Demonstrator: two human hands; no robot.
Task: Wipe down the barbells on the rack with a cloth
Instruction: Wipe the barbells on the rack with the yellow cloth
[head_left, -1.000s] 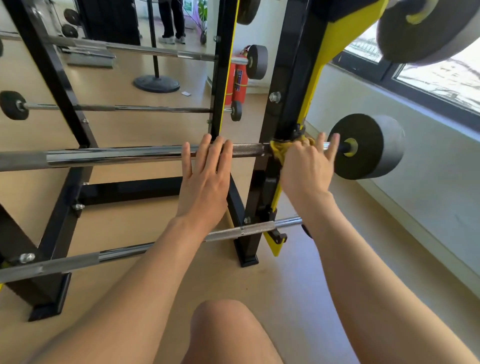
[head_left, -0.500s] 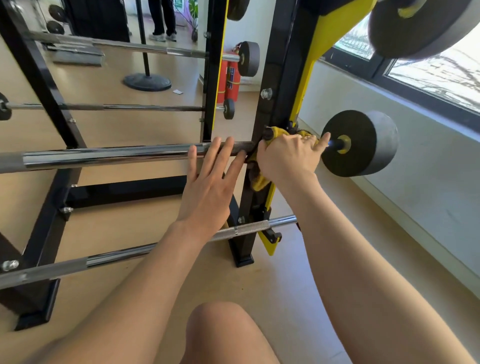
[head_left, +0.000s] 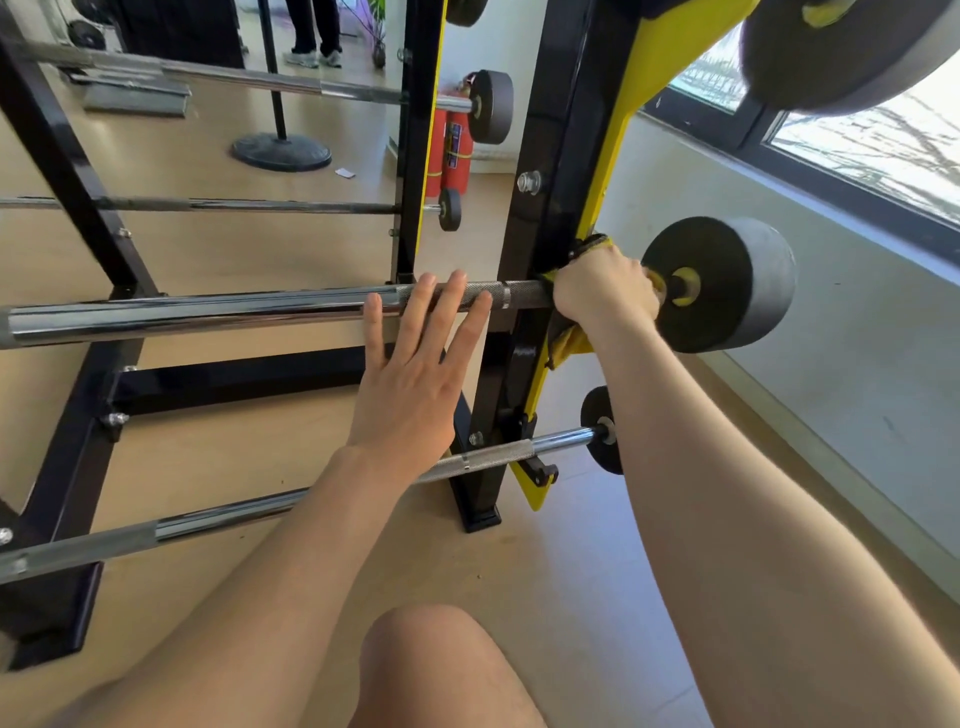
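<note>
**Rack** (head_left: 550, 156), one: black uprights with yellow side panels, standing on a tan floor (head_left: 597, 571). A strip of floor is lying open between its foot and the wall (head_left: 857, 364) at right.

**Barbells**, four with shafts showing, all lying level across the rack. A fifth is showing only its top plate (head_left: 841, 47) at upper right. The near middle barbell (head_left: 208, 314) is showing chrome with a knurled band, and its black plate (head_left: 722, 283) is hanging past the upright. Its shaft is running bare to the left frame edge.

**Hands**, two. The left hand (head_left: 415, 374) is lying flat, with fingers (head_left: 449, 301) straight and released and tips resting on the knurling. The right hand (head_left: 605, 293) is clenching the cloth round the shaft, between the upright and the black plate.

**Cloth** (head_left: 569, 343), one: yellow and bunched, with ends sticking out above and below the fist, just beside the upright.
</note>
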